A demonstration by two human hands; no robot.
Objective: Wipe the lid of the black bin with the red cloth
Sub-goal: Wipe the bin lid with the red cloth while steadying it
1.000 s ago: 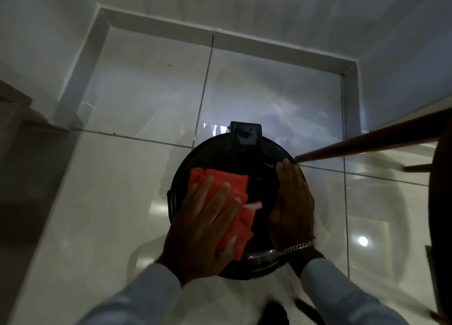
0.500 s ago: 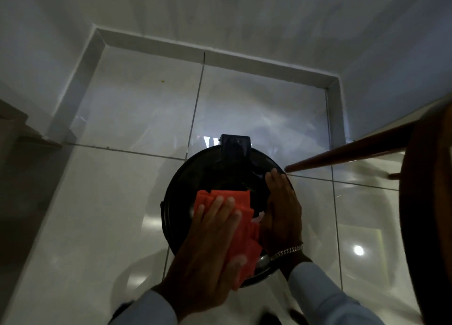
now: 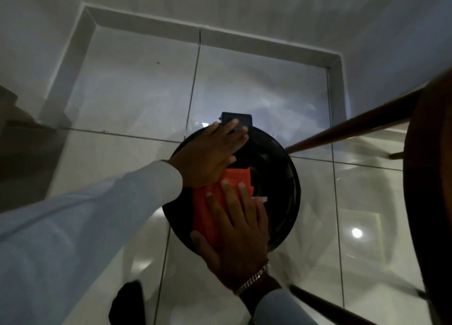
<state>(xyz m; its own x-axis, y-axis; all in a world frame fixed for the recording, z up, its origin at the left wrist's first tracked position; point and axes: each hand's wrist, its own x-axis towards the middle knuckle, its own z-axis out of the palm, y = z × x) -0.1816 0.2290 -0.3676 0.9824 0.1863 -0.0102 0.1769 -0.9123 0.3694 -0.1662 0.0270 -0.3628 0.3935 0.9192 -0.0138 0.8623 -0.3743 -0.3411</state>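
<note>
The black bin stands on the tiled floor, and I see its round glossy lid [image 3: 276,190] from above, with a square hinge tab [image 3: 244,118] at the far edge. The folded red cloth [image 3: 204,209] lies on the near left part of the lid. My right hand [image 3: 239,236], with a chain bracelet on the wrist, presses flat on the cloth, fingers spread. My left hand [image 3: 210,156] lies flat on the far left of the lid. Its fingertips reach the hinge tab and its heel touches the cloth's far edge.
A dark wooden chair [image 3: 428,178] crowds the right side, with one rail [image 3: 354,126] reaching over the bin's far right edge and a leg [image 3: 325,305] at the bottom. A black shoe [image 3: 129,302] shows below. Skirting [image 3: 220,36] lines the corner walls behind.
The hands have swapped. My left hand left the cloth and moved to the lid's far edge. My right hand left the lid's right side and now presses the cloth.
</note>
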